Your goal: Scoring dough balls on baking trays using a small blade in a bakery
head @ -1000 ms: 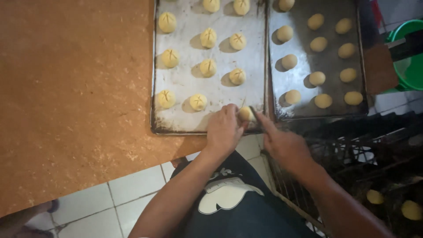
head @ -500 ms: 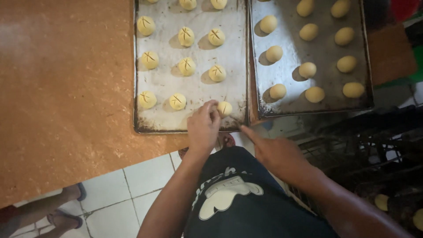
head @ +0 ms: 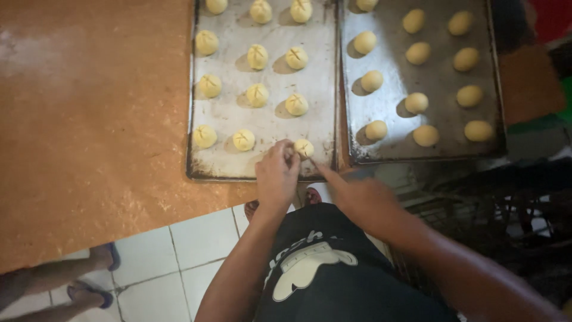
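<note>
A steel baking tray [head: 226, 164] lies on the orange-brown table [head: 89, 119] and carries several pale dough balls, each scored with a cross. My left hand [head: 277, 173] rests on the tray's front edge, its fingertips pinching the nearest scored dough ball [head: 304, 147] at the front right corner. My right hand [head: 357, 197] comes in from the right, blurred, with a finger or thin tool tip pointing at that ball from just below it. A second tray [head: 429, 83] beside it on the right carries several smooth, unscored dough balls.
Dark wire racks [head: 506, 214] stand at the lower right. White floor tiles [head: 196, 238] show below the table edge. Another person's sandalled feet [head: 89, 280] are at the bottom left. A green object [head: 563, 95] sits at the right edge.
My left hand stays on the front-right dough ball. My right hand drew back a little half a second ago and now points at the ball again. The view has shifted slightly.
</note>
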